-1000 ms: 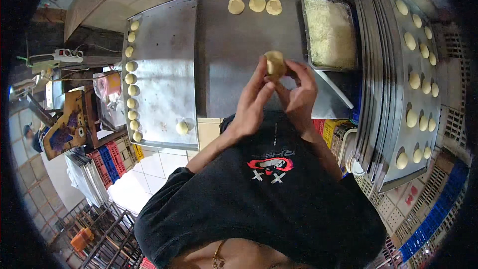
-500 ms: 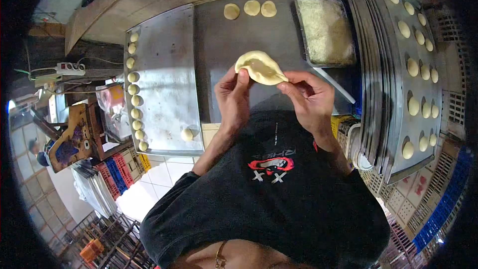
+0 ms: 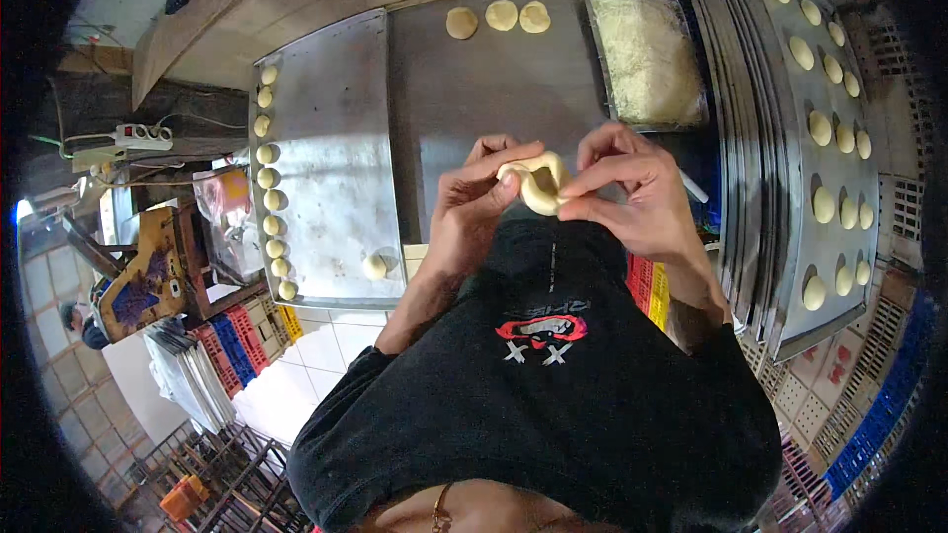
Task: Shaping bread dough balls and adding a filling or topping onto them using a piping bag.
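Observation:
Pale dough (image 3: 542, 199) is held up between my two hands, close to my chest and above the near edge of the metal work table. It is bent into a ring-like shape with a hollow in its middle. My left hand (image 3: 481, 199) pinches its left side between thumb and fingers. At its right side, my right hand (image 3: 637, 190) grips the rim with thumb and fingertips. Three flat dough rounds (image 3: 502, 15) lie at the far edge of the table. To their right stands a tray of pale crumbs (image 3: 647, 59).
On the left, a metal baking sheet (image 3: 331, 168) carries a column of dough balls (image 3: 267, 178) and a single ball (image 3: 375, 266) near its front corner. Stacked trays (image 3: 736, 138) rise at the right, the top one bearing several dough balls (image 3: 820, 128). A white rod (image 3: 694, 188) lies beside my right hand.
Both hands have come nearer my chest, and the dough with them. Its long, open pocket shape is now folded into a smaller ring. My right fingers have shifted along its edge.

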`<state>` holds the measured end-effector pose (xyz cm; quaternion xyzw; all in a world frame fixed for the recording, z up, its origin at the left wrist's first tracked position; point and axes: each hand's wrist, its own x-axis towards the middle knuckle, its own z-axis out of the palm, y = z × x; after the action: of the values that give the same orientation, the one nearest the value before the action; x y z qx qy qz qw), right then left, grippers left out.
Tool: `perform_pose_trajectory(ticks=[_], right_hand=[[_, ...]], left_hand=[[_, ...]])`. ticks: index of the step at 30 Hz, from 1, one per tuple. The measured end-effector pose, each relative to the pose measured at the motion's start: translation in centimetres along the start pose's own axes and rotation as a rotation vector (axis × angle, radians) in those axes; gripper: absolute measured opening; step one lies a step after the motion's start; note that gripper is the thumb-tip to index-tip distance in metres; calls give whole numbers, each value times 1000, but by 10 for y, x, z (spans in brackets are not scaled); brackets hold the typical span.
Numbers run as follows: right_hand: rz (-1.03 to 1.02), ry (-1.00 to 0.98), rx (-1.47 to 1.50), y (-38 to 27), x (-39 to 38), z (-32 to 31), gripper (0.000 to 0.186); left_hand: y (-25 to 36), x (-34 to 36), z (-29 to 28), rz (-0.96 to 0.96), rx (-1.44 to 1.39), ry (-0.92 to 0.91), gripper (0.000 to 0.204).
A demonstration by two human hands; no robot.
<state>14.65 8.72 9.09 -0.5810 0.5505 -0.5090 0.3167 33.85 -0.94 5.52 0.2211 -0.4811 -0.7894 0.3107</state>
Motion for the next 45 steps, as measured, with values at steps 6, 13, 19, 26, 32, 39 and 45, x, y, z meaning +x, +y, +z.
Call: perform_pose_trajectory(ticks=[6, 13, 19, 26, 32, 39, 45], right_hand=[[255, -41, 73, -5, 4, 3, 33], [290, 24, 300, -6, 13, 28, 24], [-191, -168, -235, -15, 27, 32, 19], [-139, -246, -151, -15, 34, 54, 21], [-424, -242, -145, -19, 41, 74, 20], [-169, -341, 88, -27, 39, 101, 17], [-382, -584, -34, -23, 52, 114, 17]], left_hand=[[11, -13, 8, 246, 533, 28, 41], [4, -20, -5, 334, 726, 168, 47], [-1, -38, -16, 537, 845, 214, 41], [-4, -56, 6, 430, 797, 402, 52], [-7, -66, 12, 605, 605, 631, 58], [-37, -73, 11, 706, 214, 908, 48], [-20, -91, -10, 57, -211, 862, 52]])
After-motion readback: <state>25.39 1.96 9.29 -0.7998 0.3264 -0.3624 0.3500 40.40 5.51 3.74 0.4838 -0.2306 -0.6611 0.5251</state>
